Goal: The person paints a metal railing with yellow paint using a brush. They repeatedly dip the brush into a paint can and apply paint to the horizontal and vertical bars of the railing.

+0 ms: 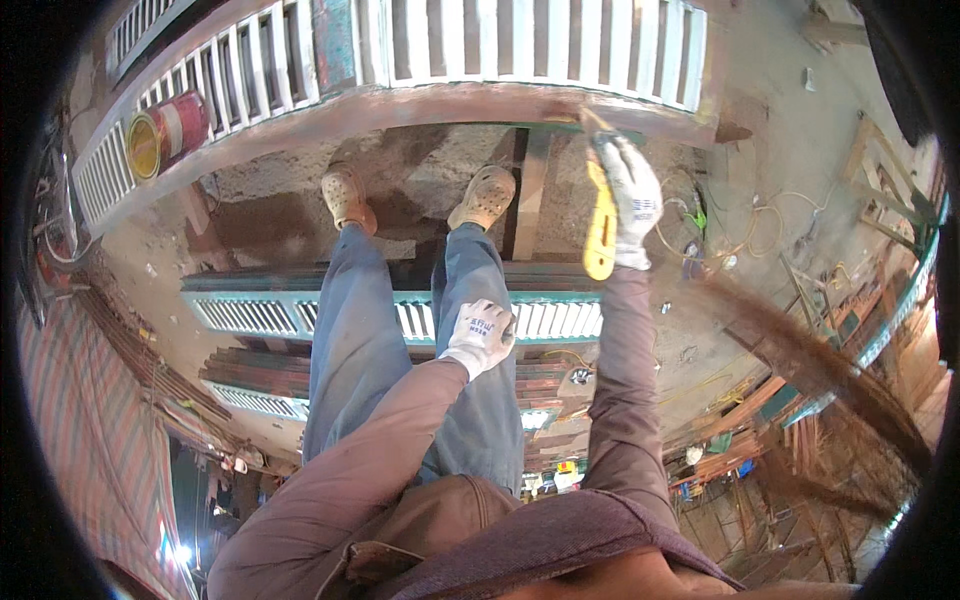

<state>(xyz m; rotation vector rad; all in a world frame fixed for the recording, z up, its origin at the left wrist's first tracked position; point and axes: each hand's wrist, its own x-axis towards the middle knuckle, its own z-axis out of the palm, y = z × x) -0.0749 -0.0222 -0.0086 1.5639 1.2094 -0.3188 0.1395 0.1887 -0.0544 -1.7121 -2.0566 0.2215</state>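
Note:
In a white printed work glove, my right hand (632, 190) closes around a yellow-handled paintbrush (600, 225). The brush's bristle end points away from me and is at the near edge of a reddish-brown frame. That frame belongs to a large shutter panel (380, 105) with pale white slats. My left hand (481, 332), gloved the same way, rests on my left-to-right farther knee. Its fingers curl inward, and nothing shows in them. A dark red can (180, 125) with a yellowish round end is on the panel's left part.
Under and behind my legs are more slatted shutters (555, 318) with teal frames. A wooden bar (530, 190) lies beside my right shoe. On the right are a looped yellowish cable (770, 225), timber pieces (880, 190) and a brown beam (830, 370). A striped sheet (90, 400) hangs at left.

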